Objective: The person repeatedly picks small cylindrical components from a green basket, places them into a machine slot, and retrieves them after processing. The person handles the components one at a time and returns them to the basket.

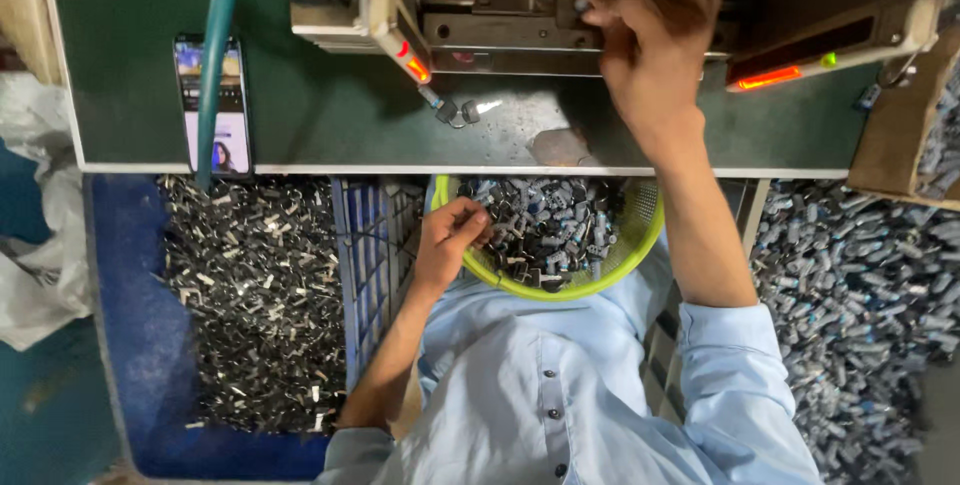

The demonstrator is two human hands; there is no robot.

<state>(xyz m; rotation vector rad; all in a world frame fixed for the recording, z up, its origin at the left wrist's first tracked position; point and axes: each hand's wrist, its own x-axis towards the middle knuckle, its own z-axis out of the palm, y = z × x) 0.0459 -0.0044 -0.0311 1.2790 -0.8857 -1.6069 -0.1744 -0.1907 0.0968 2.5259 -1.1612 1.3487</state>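
The left hand [452,237] dips into the round lime-green plastic basket [640,245] on the lap, fingers curled, pinching among the small grey metal parts [550,230]. The right hand [645,40] reaches far to the grey metal press machine [500,10] above the dark green counter [320,115], fingertips pressed against its slot; whether they hold a part I cannot tell

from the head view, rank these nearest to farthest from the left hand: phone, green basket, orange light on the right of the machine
1. green basket, under the left hand, fingers at its rim
2. phone, up-left on the green table
3. orange light, far upper right
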